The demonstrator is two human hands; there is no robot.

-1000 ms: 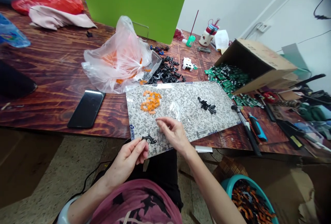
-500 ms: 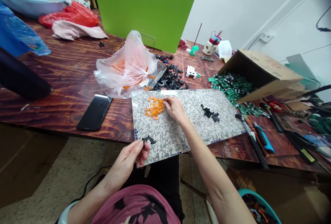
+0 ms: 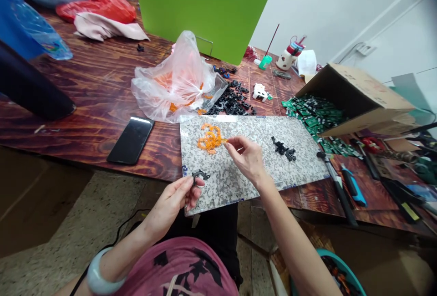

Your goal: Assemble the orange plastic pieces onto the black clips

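My left hand (image 3: pixel 180 194) pinches a curved black plastic part (image 3: pixel 200 176) by one end, above the near left corner of the speckled stone-patterned board (image 3: pixel 225 186). Thumb and forefinger of my right hand (image 3: pixel 246 155) are closed on a small orange plastic part (image 3: pixel 223 140) at the right edge of a heap of orange plastic parts (image 3: pixel 209 139). How far that piece is apart from the heap I cannot tell. Further right on the board lies a small cluster of black parts (image 3: pixel 284 149).
Behind the board are a clear plastic bag (image 3: pixel 174 82) of orange parts and a pile of black parts (image 3: pixel 234 100). A cardboard box (image 3: pixel 368 86) spills green circuit boards (image 3: pixel 317 111). A phone (image 3: pixel 131 140) lies left; a hammer (image 3: pixel 337 189) and blue-handled cutter (image 3: pixel 353 186) lie right.
My right hand went forward to the orange heap, then drew slightly back to the right with an orange piece in its fingertips. My left hand keeps hold of the black part. The view has shifted.
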